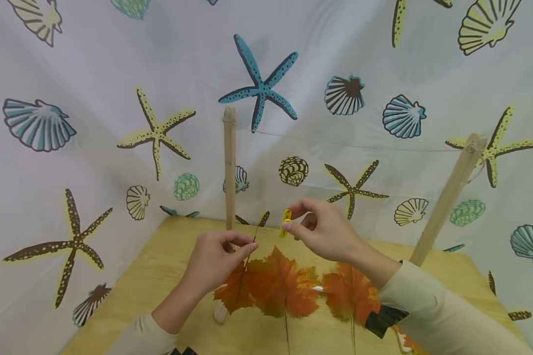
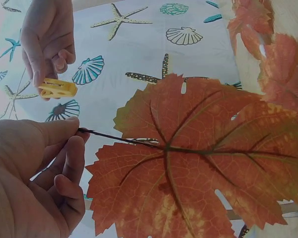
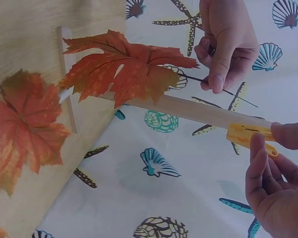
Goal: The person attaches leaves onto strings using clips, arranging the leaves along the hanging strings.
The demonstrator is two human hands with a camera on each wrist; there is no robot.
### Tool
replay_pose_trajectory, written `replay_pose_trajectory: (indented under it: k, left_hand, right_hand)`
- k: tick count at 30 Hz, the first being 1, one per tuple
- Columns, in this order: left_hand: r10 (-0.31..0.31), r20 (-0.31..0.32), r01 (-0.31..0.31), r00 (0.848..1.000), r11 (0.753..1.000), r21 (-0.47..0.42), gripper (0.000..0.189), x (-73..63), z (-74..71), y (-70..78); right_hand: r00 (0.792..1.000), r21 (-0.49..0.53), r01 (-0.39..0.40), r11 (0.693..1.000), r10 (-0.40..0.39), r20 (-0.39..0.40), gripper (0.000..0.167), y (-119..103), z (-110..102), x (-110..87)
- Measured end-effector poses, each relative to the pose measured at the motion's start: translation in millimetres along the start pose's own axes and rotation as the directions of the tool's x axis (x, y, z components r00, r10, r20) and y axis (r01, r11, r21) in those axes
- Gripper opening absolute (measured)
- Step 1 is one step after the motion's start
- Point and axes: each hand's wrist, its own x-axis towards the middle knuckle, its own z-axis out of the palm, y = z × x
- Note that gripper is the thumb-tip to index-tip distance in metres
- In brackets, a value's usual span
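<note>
My left hand (image 1: 213,261) pinches the thin dark stem of an orange artificial leaf (image 2: 198,168) between thumb and forefinger. The leaf hangs below the fingers in the head view, its blade spread wide in the left wrist view. In my right hand (image 1: 326,229) a yellow clothespin (image 3: 248,135) is pinched between thumb and fingers. That clothespin is up beside the stem's top end, apart from it. Both hands are above the table, in front of a thin string (image 1: 360,147) stretched between two wooden posts.
The left post (image 1: 230,172) and right post (image 1: 444,202) stand on the wooden table (image 1: 155,261). More orange leaves lie there, one in the middle (image 1: 288,288) and one under the right forearm (image 1: 347,291). A white curtain (image 1: 293,29) printed with starfish and shells surrounds the table.
</note>
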Motion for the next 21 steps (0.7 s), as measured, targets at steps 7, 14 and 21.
replay_pose_trajectory:
  k: [7,14,21]
  left_hand:
    - [0.007,-0.07,-0.005,0.998,1.0,0.022,0.01,6.2,-2.1,7.6]
    - [0.06,-0.088,-0.059,0.994,0.998,0.014,0.012,21.0,-4.5,16.7]
    - [0.098,-0.131,-0.091,0.987,0.994,0.053,0.016,31.1,-12.8,26.3]
  right_hand:
    - [0.999,-0.035,0.042,0.998,-0.043,-0.017,0.024,-17.7,-4.8,15.8]
    - [0.997,-0.102,0.035,0.994,-0.042,-0.068,0.022,-33.8,-14.3,26.4]
    - [0.993,-0.089,0.045,0.995,-0.055,-0.108,0.019,-47.4,-19.1,41.5]
